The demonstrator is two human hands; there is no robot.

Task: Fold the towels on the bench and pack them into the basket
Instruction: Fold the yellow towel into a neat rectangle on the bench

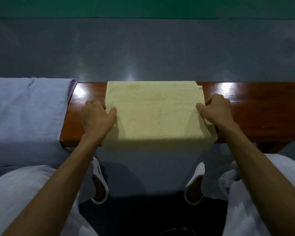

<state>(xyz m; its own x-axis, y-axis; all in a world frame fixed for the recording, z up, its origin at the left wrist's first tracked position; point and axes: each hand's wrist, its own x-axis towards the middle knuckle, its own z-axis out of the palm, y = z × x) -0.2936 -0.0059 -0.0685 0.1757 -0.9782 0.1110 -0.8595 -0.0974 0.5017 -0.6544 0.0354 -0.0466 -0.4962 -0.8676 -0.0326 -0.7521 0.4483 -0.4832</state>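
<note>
Yellow towel [153, 113]: pale yellow, plain, no pattern; faint darker marks on its surface. Blue towel [27, 109]: light blue-lavender, plain, with a purple strip at its right edge. Counter [254, 113]: glossy reddish-brown wood with white light glare. Floor [143, 48]: grey-blue, with a green band [143, 7] at the far side. Slippers [100, 184]: white. Trousers [15, 193]: white, plain.

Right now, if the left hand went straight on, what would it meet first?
Only bare bench up to its far edge, it seems. The left hand pinches the yellow towel's left edge; the blue towel lies off to its left.
</note>
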